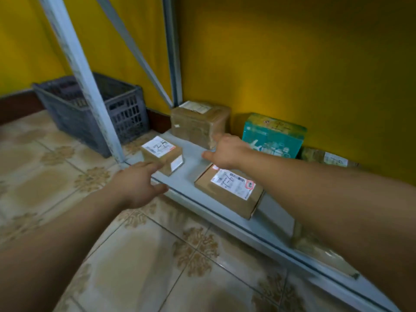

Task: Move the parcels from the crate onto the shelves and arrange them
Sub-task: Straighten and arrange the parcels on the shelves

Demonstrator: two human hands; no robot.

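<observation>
Shelf: the bottom shelf [184,179] carries every parcel here, with a bare strip running back from its front-left corner.
Crate: the crate [126,113] is on the floor past the shelf's left end, partly behind the post.
Tall box: the tall box [198,124] is tucked into the back-left corner.
Teal parcel: the teal parcel [274,136] sits on the back edge, just right of the tall box.
Flat box: the flat box [229,194] lies at the front edge, label up.
Small box: the small box [162,154] is at the front-left corner, label up and skewed. It looks like the one being arranged.
Left hand: the left hand [137,183] is open, fingers stretched at the small box's near side. I can't tell if they touch.
Right hand: the right hand [225,152] is open and holds nothing, above the flat box's back edge.
Tip: take the small box by opposite sides, square it up and slide it back into the bare strip, keeping the label facing up.
</observation>
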